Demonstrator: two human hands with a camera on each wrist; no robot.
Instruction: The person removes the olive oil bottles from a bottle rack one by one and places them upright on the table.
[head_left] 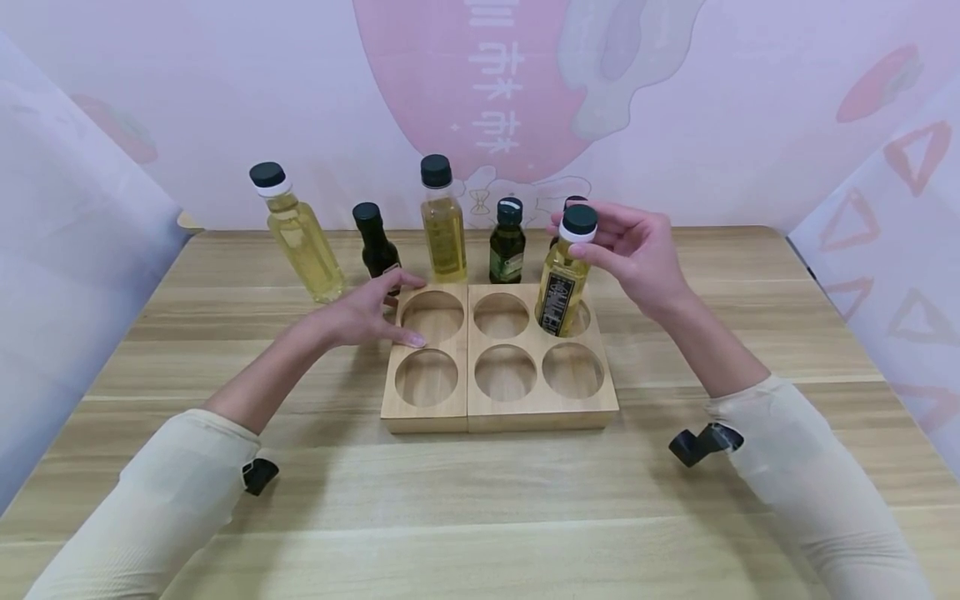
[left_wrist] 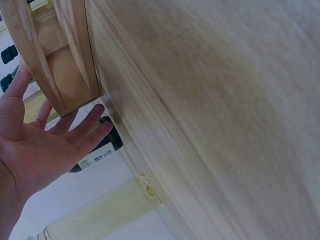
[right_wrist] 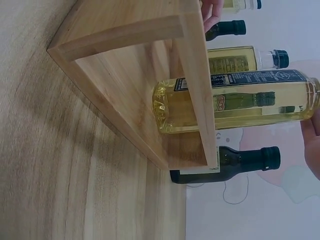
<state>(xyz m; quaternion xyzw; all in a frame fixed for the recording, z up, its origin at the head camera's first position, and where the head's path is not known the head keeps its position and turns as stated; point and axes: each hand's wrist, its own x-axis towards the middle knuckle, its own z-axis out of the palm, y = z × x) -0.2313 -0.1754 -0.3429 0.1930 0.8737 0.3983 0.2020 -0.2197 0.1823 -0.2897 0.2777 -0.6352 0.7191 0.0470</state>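
Note:
With thumb and fingers at its neck, my right hand holds a clear bottle of yellow oil with a dark cap and black label. The bottle's lower end is inside the back right hole of a light wooden holder, seen also in the right wrist view. Whether it touches the bottom I cannot tell. My left hand rests on the holder's left side, thumb on top and index finger along the back corner. In the left wrist view its fingers look fairly straight and spread. The other holes hold nothing.
Behind the holder stand a yellow oil bottle, a small dark bottle and another dark bottle, mostly hidden in the head view. To the left are a tall oil bottle and a dark bottle. A printed curtain hangs behind the table.

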